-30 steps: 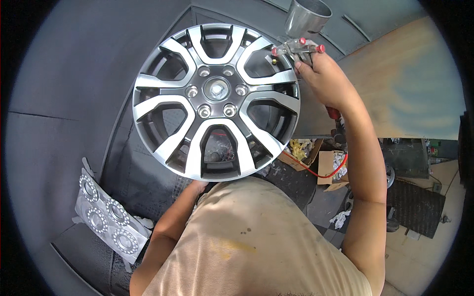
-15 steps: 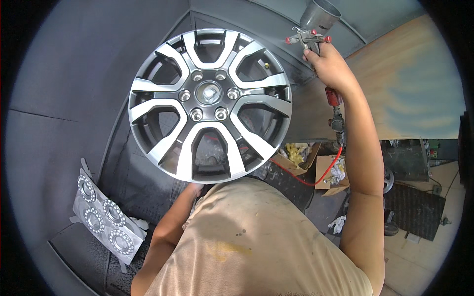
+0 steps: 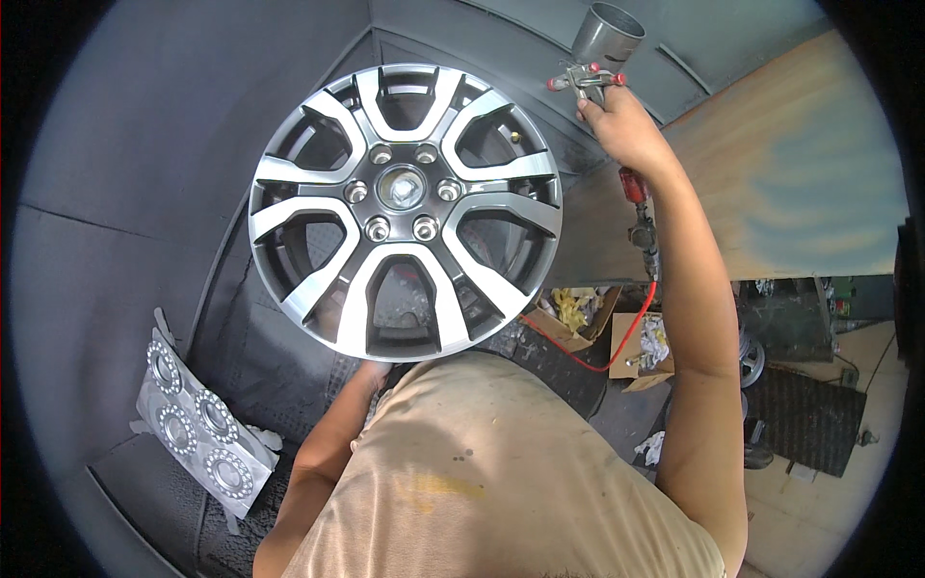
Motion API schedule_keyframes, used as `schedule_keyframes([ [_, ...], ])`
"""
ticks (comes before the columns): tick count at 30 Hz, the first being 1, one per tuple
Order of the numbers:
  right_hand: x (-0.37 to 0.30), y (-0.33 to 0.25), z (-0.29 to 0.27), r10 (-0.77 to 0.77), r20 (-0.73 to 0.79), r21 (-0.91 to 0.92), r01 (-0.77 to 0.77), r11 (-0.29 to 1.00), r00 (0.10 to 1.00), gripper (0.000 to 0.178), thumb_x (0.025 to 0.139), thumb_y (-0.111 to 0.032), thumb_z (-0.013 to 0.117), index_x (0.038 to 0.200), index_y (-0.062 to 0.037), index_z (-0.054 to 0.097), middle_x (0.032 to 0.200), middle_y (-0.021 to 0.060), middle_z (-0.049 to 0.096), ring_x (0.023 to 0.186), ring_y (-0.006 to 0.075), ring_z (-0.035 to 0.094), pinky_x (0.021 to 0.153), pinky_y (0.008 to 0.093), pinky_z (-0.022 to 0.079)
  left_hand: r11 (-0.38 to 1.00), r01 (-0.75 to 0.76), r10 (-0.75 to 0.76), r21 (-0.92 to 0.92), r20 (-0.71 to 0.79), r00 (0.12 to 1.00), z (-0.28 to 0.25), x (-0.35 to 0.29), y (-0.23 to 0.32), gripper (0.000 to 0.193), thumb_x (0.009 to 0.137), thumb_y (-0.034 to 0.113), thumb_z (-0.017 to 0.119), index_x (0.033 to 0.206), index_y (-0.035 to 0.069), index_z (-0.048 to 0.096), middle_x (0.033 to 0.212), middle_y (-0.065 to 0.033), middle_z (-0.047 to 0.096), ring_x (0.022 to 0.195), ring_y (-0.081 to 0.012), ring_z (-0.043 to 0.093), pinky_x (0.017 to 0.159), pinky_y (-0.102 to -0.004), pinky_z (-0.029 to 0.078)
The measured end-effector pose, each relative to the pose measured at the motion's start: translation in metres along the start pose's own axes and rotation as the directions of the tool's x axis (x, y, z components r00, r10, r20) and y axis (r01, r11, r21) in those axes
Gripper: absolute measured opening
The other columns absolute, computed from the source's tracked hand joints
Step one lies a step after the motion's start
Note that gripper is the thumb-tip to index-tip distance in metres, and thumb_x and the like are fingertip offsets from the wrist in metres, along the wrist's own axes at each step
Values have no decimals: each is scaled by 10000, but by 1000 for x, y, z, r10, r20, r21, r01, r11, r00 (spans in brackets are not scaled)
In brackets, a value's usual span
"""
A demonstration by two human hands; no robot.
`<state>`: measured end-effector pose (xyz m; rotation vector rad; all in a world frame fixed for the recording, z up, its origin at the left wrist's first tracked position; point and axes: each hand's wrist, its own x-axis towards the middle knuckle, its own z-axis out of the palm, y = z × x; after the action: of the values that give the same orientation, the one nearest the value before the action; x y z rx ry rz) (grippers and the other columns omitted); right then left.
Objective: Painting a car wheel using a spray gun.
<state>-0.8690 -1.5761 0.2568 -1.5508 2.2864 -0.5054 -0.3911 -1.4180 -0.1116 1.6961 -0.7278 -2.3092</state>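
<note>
An alloy wheel point(image 3: 450, 303) with bright machined spokes and dark grey recesses faces me in front of my body. My left hand point(image 3: 377, 370) reaches to the lower edge of the wheel; its fingers are hidden behind the rim, so I cannot see how they close. My right hand point(image 3: 626, 130) is raised beyond the wheel's upper right, closed around the handle of a spray gun point(image 3: 590, 83). A grey metal cup point(image 3: 609, 37) sits on top of the gun. Below the hand, a red and metal fitting point(image 3: 635, 186) joins the gun to a red air hose point(image 3: 631, 339).
Dark grey panels point(image 3: 125, 164) rise at left and behind. At lower left leans a silver sheet point(image 3: 198, 438) holding several ring-shaped parts. A paint-stained board point(image 3: 752, 173) stands at right. Under it are open cardboard boxes point(image 3: 581, 337) with crumpled material and a dark mat point(image 3: 805, 414).
My right hand and the spray gun have shifted slightly left. The wheel sits a touch lower and further left in view, and the whole view has moved a little.
</note>
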Motion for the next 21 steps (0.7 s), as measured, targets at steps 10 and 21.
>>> schedule_keyframes([
  [10,-29,-42,-6,-54,78,14,53,998,995,326,912,-236,575,981,82,591,985,308,615,968,458,582,871,462,439,1000,-24,24,2,-46,999,4,3,-6,396,991,281,475,1317,60,509,1270,-100,584,1135,-207,558,926,-365,462],
  [21,-47,-71,17,-198,144,54,192,980,970,337,916,-245,581,849,85,587,878,279,611,835,414,603,781,460,456,999,-47,48,15,-95,994,-7,2,-11,415,992,281,471,1337,52,495,1297,-109,570,1163,-216,547,950,-375,453],
])
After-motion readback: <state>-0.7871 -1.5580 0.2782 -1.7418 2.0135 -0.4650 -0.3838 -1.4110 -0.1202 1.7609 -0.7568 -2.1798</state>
